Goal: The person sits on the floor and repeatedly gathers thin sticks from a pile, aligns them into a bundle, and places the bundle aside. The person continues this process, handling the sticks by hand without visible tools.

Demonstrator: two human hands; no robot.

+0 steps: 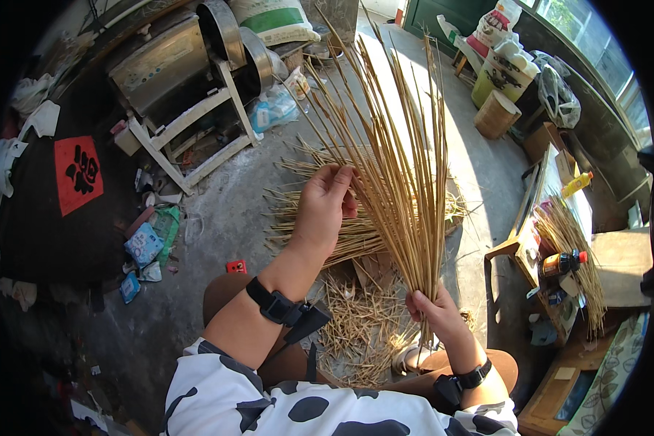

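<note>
A fanned bundle of long, dry straw stalks (398, 180) rises in front of me, its tips spread wide. My right hand (438, 315) grips the gathered lower ends. At the fan's left edge my left hand (324, 204) has thumb and forefinger pinched at an outer stalk; the exact contact is partly hidden. Behind the bundle, a heap of more straw stalks (300, 220) lies crosswise, low over the floor. Short cut straw pieces (354, 327) are scattered on the ground between my legs.
A low table (523, 248) at right bears more stalks (572, 261), a red-capped dark bottle (564, 263) and a yellow bottle (576, 185). A metal machine on a white frame (212, 163) stands back left. Packets (144, 245) litter the floor at left. A wooden log section (497, 114) stands back right.
</note>
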